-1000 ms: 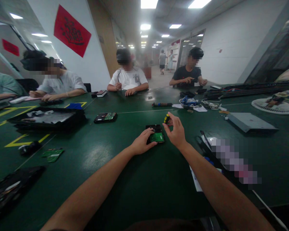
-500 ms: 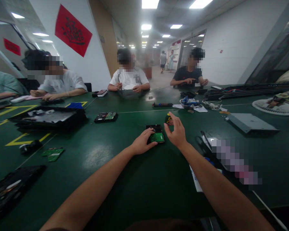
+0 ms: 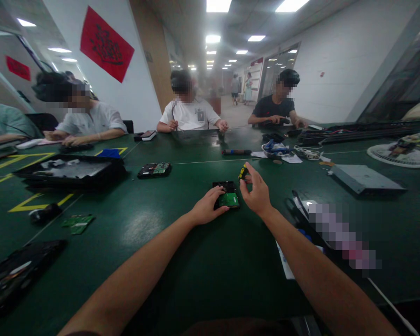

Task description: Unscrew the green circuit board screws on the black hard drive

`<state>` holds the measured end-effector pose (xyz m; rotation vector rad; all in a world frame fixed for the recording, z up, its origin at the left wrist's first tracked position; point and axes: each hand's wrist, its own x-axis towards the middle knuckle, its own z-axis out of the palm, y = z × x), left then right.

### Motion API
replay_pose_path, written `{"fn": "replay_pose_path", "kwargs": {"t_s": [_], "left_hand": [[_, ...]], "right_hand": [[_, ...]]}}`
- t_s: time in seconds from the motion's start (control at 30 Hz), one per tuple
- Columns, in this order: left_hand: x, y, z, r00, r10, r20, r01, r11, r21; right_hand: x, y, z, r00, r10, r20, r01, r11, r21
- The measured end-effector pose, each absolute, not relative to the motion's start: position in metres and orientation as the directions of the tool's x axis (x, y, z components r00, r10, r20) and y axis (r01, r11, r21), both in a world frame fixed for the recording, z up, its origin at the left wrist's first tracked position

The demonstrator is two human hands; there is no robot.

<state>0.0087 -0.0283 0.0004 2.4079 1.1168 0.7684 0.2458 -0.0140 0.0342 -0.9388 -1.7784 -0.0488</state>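
Note:
A hard drive (image 3: 230,200) with a green circuit board and a black casing lies on the green table in front of me. My left hand (image 3: 210,205) grips it from its left side, the fingers over the black part and the thumb along the near edge. Just right of the drive, my right hand (image 3: 257,192) pinches the black-and-yellow handle of a screwdriver (image 3: 243,171) between thumb and fingers. The handle stands tilted above the drive's right edge. I cannot make out its shaft or tip.
A second drive (image 3: 154,170) and a black tray-like housing (image 3: 70,170) lie to the left, with green circuit boards (image 3: 79,224) nearer. To the right sit a grey metal box (image 3: 366,179) and a white round fan part (image 3: 398,155). Several people sit across the table.
The screwdriver handle has turned in my right hand and shows more yellow. My left hand stays in place. Across the table, two co-workers have each moved a hand to the right.

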Motion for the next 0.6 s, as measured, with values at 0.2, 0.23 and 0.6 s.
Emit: {"fn": "replay_pose_path", "kwargs": {"t_s": [0.2, 0.23, 0.6], "left_hand": [[0.0083, -0.0280, -0.0009, 0.537, 0.777, 0.330, 0.566, -0.622, 0.541], [0.0081, -0.0278, -0.0011, 0.538, 0.776, 0.330, 0.567, -0.622, 0.539], [0.0075, -0.0277, -0.0001, 0.542, 0.777, 0.319, 0.578, -0.621, 0.530]], "right_hand": [[0.2455, -0.0125, 0.0330, -0.074, 0.569, 0.819, 0.588, 0.688, -0.425], [0.2455, -0.0126, 0.0332, -0.075, 0.567, 0.820, 0.589, 0.689, -0.422], [0.2458, -0.0127, 0.0331, -0.066, 0.564, 0.823, 0.609, 0.676, -0.415]]}}
